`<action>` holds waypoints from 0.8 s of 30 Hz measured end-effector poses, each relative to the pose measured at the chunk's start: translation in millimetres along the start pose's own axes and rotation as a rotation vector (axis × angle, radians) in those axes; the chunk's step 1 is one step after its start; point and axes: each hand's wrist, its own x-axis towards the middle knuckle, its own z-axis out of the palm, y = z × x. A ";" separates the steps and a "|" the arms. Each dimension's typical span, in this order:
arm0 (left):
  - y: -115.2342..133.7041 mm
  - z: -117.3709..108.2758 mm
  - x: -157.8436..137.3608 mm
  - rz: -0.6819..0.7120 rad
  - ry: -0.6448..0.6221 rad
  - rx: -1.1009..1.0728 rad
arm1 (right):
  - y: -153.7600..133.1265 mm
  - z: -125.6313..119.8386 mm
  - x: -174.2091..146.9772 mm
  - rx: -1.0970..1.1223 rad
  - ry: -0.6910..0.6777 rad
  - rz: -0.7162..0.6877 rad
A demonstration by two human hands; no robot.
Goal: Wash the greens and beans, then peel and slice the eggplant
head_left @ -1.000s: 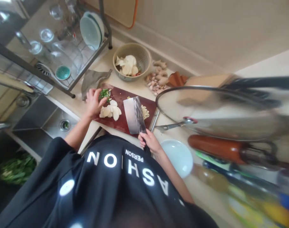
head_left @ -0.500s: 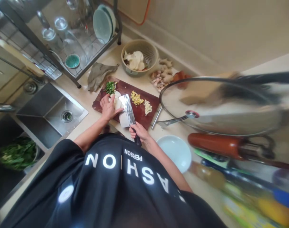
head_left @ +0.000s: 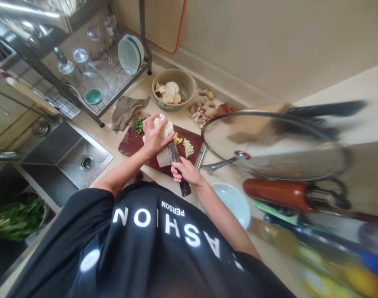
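Note:
My right hand (head_left: pixel 186 171) is wrapped round the dark handle of a cleaver (head_left: pixel 164 157), its broad blade slanting over the dark red cutting board (head_left: pixel 128 145). A heap of white food slices (head_left: pixel 166 127), kind unclear, is gripped between my left hand (head_left: pixel 154 135) and the blade, raised above the board. My left fingers curl over the far side of the heap, with the thumb near the blade. On the board lie chopped greens (head_left: pixel 139 125), yellow bits (head_left: pixel 177 139) and pale chopped pieces (head_left: pixel 188 147). My left hand and the slices hide part of the board.
Beyond the board stands a colander (head_left: pixel 189 85) holding more white slices, beside ginger and garlic (head_left: pixel 204 108). A glass lid (head_left: pixel 269 159) and light blue plate (head_left: pixel 230 200) are on the right. Left are a sink (head_left: pixel 71 157) and a dish rack (head_left: pixel 122 89).
My left hand has gathered the white slices against the cleaver and lifted them off the board. The cleaver has tilted with its blade under them. The view has shifted slightly.

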 end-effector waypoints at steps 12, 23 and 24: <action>-17.7 94.6 197.3 -0.086 0.078 -0.094 | -113.8 -11.8 86.5 0.029 0.349 -0.234; -68.6 111.2 240.0 -0.093 -0.439 0.122 | -92.2 -22.4 57.8 -0.047 0.461 -0.423; -65.0 112.8 236.2 -0.061 -0.517 0.146 | -90.3 -20.8 54.8 -0.057 0.461 -0.426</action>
